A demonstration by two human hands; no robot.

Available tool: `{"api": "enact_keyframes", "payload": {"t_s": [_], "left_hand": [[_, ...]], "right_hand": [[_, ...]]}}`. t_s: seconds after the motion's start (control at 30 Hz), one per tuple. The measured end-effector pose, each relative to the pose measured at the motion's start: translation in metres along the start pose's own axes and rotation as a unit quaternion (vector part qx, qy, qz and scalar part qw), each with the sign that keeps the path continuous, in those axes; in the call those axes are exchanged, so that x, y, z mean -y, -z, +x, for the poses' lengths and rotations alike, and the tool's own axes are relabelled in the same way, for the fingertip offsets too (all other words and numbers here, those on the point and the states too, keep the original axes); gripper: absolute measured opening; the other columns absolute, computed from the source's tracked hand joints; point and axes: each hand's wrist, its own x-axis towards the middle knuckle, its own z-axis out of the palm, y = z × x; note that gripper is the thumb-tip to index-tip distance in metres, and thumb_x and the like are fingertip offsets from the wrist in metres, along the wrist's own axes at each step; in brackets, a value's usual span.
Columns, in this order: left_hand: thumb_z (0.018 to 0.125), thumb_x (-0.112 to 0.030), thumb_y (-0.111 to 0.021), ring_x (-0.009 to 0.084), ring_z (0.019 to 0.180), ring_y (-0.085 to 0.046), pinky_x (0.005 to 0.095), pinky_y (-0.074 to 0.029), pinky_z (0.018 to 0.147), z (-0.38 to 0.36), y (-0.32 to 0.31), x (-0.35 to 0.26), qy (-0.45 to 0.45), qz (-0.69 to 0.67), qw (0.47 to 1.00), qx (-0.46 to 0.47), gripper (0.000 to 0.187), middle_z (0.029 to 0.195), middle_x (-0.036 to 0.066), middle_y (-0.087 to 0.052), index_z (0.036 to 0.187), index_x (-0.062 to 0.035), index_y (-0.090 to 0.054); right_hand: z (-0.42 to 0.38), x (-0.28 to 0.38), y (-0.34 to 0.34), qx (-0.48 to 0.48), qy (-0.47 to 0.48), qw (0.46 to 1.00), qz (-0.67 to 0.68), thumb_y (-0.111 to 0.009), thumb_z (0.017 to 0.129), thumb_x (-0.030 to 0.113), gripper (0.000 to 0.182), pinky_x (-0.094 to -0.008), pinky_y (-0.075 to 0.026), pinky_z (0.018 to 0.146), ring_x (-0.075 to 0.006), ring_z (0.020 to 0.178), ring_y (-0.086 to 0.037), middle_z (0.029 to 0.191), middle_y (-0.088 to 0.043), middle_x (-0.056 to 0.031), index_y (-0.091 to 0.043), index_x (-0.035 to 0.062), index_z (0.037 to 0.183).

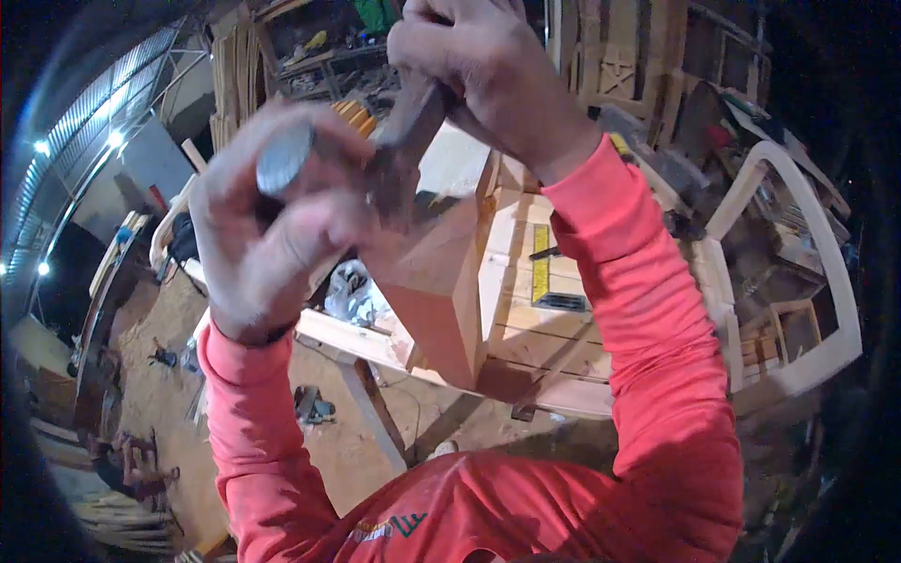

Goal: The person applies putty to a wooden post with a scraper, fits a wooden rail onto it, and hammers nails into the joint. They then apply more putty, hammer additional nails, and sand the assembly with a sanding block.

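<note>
Raised at the upper left, my left hand (282, 225) is blurred by motion, its fingers curled around a thick tool with a round grey end (286, 159). My right hand (488, 80), up at the top centre, closes on a dark brown wooden piece (410, 127) that slants down toward the left hand. Blur and fingers hide how the two held parts meet. Beneath both hands stands a smooth, pale wooden block (441, 314), over the slatted wooden workpiece. A yellow square (542, 258) with a dark part lies on the slats right of the block.
The slatted wooden frame (526, 347) spans the middle. A clear plastic bag (352, 291) lies left of the block. On the right stands a curved wooden frame (835, 291). Tools and boards crowd the back shelves (328, 61). Small items lie on the dusty floor (155, 413).
</note>
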Motion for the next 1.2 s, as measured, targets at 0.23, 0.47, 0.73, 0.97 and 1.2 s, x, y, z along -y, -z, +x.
{"api": "enact_keyframes", "payload": {"t_s": [0.23,0.47,0.73,0.97,1.2], "left_hand": [[0.091,-0.048,-0.060,0.0129,0.078,-0.055,0.0264,-0.043,0.072,0.048,-0.015,0.000,0.105,-0.021,0.993,0.057,0.052,0.089,0.004,-0.061,0.098,0.0030,-0.067],[0.066,-0.066,-0.077,0.0158,0.067,-0.053,0.0296,-0.038,0.061,-0.022,0.003,-0.011,-0.011,0.104,0.994,-0.029,0.068,0.078,0.005,-0.062,0.086,-0.0017,-0.069],[0.058,-0.071,-0.081,0.0143,0.066,-0.054,0.0289,-0.039,0.060,-0.026,0.000,-0.014,0.011,0.101,0.992,-0.076,0.072,0.078,0.003,-0.066,0.085,-0.0048,-0.071],[0.056,-0.075,-0.080,0.0139,0.061,-0.054,0.0296,-0.040,0.058,-0.025,-0.012,-0.017,0.023,0.115,0.978,-0.173,0.071,0.069,0.003,-0.064,0.075,-0.0069,-0.067],[0.077,-0.031,-0.081,0.0093,0.053,-0.050,0.0237,-0.028,0.042,-0.032,-0.014,-0.002,-0.028,0.049,0.983,-0.176,0.029,0.061,0.005,-0.062,0.059,-0.0134,-0.066]], "right_hand": [[-0.027,-0.010,-0.002,0.000,-0.096,0.995,0.005,-0.065,0.076,0.010,0.009,-0.0393,-0.037,0.074,-0.0294,0.080,-0.052,0.082,-0.047,-0.0089,-0.058,0.0085,0.080],[0.016,0.011,0.020,-0.001,0.097,0.989,-0.111,-0.062,0.077,0.014,0.010,-0.0365,-0.038,0.073,-0.0232,0.078,-0.050,0.079,-0.041,-0.0054,-0.053,0.0125,0.072],[0.019,0.008,0.009,-0.060,0.099,0.989,-0.096,-0.064,0.075,0.016,0.010,-0.0403,-0.045,0.083,-0.0248,0.092,-0.058,0.092,-0.052,-0.0077,-0.055,0.0130,0.072],[0.011,-0.002,0.002,-0.043,0.110,0.988,-0.103,-0.065,0.075,0.017,0.009,-0.0399,-0.044,0.082,-0.0228,0.087,-0.058,0.091,-0.052,-0.0069,-0.057,0.0140,0.073],[-0.001,-0.002,-0.009,-0.049,0.126,0.985,-0.110,-0.065,0.075,0.018,0.007,-0.0379,-0.041,0.079,-0.0209,0.083,-0.057,0.087,-0.050,-0.0053,-0.058,0.0158,0.074]]}}
